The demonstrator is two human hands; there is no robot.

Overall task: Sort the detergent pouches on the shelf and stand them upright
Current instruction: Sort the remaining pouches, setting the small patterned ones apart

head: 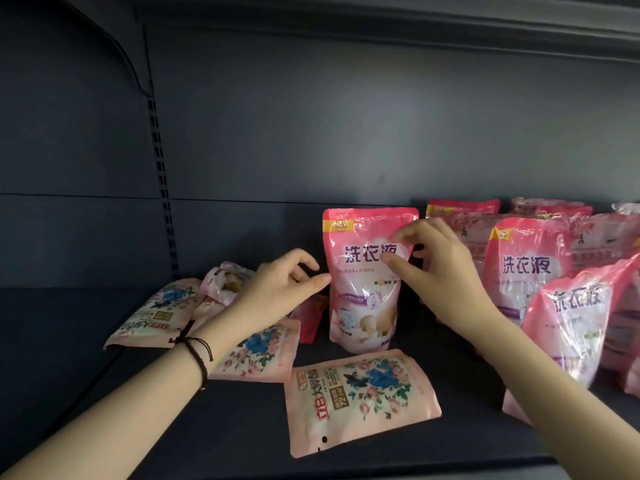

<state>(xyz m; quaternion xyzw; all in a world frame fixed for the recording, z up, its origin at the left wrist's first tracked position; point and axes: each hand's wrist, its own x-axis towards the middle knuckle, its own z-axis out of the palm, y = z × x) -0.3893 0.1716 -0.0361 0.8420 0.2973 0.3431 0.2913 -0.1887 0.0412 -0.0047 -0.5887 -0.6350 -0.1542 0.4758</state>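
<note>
Head: floral pouches [362, 403] beside upright pouch [363, 306]

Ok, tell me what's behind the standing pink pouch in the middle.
A darker pink pouch pokes out at the lower left of the standing pouch, mostly covered by it and the left hand; its label is hidden. Otherwise only the shelf's dark back wall shows.

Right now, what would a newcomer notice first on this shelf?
A glossy pink plastic detergent pouch stands upright mid-shelf, the right hand pinching its front and the left hand touching its left edge. Pale pink floral pouches lie flat in front and left; more pink pouches crowd the right.
</note>
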